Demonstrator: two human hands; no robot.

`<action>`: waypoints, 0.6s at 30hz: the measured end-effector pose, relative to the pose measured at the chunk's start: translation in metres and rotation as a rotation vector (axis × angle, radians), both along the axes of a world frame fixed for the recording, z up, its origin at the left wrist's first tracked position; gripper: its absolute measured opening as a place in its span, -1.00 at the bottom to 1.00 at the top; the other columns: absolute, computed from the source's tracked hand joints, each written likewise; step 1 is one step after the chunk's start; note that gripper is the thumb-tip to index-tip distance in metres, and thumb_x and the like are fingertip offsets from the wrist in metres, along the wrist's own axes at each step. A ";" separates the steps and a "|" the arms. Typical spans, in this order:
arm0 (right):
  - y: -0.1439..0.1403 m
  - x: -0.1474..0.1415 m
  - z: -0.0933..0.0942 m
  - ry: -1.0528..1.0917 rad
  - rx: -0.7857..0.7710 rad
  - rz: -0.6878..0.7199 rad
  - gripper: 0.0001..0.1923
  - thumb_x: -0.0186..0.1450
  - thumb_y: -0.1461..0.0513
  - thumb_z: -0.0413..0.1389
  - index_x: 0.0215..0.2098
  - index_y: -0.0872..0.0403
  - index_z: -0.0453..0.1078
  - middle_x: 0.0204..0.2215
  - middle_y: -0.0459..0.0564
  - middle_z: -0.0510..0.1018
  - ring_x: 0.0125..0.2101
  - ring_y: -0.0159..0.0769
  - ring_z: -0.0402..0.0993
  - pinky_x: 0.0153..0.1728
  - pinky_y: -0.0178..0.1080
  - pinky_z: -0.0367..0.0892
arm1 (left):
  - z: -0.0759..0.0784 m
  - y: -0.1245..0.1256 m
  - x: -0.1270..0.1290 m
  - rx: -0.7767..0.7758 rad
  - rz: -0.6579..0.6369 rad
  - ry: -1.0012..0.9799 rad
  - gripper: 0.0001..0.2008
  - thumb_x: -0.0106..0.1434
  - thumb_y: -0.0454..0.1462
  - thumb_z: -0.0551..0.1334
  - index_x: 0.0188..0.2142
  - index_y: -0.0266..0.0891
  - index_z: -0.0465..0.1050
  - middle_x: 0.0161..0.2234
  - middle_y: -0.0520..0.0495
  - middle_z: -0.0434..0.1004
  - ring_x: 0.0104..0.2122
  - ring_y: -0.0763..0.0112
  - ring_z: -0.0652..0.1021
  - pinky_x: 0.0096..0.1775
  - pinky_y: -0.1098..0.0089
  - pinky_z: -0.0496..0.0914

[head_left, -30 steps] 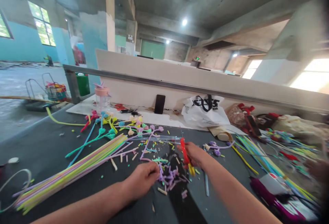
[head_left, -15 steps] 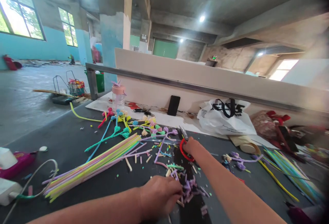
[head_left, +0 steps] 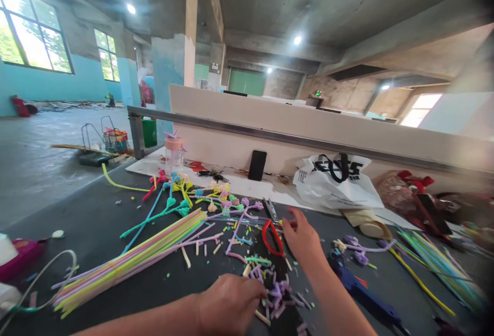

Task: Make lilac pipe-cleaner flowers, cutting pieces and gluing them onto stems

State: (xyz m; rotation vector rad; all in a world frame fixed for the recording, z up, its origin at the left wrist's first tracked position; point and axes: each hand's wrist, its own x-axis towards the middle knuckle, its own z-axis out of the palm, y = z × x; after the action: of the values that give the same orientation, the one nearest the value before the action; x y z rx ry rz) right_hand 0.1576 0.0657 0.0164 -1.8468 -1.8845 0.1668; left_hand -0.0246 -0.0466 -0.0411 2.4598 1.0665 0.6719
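From far away I am seeing a change; half a second ago the right hand [head_left: 303, 239] was holding the red scissors [head_left: 277, 235], and now they are lying on the dark table [head_left: 189, 282], just beside its thumb; its fingers are spreading wide with nothing showing between them, though I cannot tell if the thumb is touching a handle; so that hand is looking free of its tool, I am guessing; the left hand [head_left: 236, 297] is bending low by the heap of little purple bits [head_left: 281, 292], its fingers curling in, and I cannot tell if they are pinching any; the long soft sticks [head_left: 133, 261] are lying to the left in a bundle
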 end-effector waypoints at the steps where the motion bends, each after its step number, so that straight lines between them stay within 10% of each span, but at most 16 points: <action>1: -0.007 0.003 -0.005 0.110 0.077 -0.007 -0.65 0.21 0.15 -0.14 -0.06 0.04 0.20 -0.37 -0.01 0.52 -0.36 -0.25 0.47 -0.35 -0.29 0.28 | 0.000 0.000 0.000 -0.002 0.020 -0.021 -0.73 0.23 -0.35 -0.05 -0.12 -0.14 0.27 -0.26 -0.03 0.50 -0.26 0.43 0.51 -0.21 0.50 0.35; 11: -0.029 0.020 -0.034 0.387 0.307 0.120 -0.73 0.14 0.21 -0.11 -0.25 0.08 0.31 -0.35 0.02 0.51 -0.39 -0.25 0.43 -0.34 -0.29 0.28 | 0.048 0.002 -0.013 -0.035 0.229 0.150 -0.78 0.17 -0.33 0.03 -0.25 -0.14 0.40 -0.36 0.00 0.53 -0.34 0.42 0.51 -0.29 0.49 0.32; 18: -0.028 0.022 -0.038 0.369 0.311 0.156 -0.73 0.14 0.25 -0.12 -0.23 0.06 0.31 -0.37 -0.01 0.50 -0.35 -0.25 0.42 -0.31 -0.29 0.26 | 0.074 0.010 -0.075 -0.121 0.506 0.474 -0.81 0.10 -0.25 0.08 -0.38 -0.11 0.48 -0.35 -0.05 0.54 -0.29 0.27 0.50 -0.29 0.39 0.28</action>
State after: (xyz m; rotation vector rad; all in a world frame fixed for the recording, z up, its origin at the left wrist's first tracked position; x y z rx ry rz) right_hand 0.1800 0.0375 -0.0218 -1.3588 -1.6842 0.2349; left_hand -0.0999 -0.0368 0.0328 2.3044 1.8839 0.1348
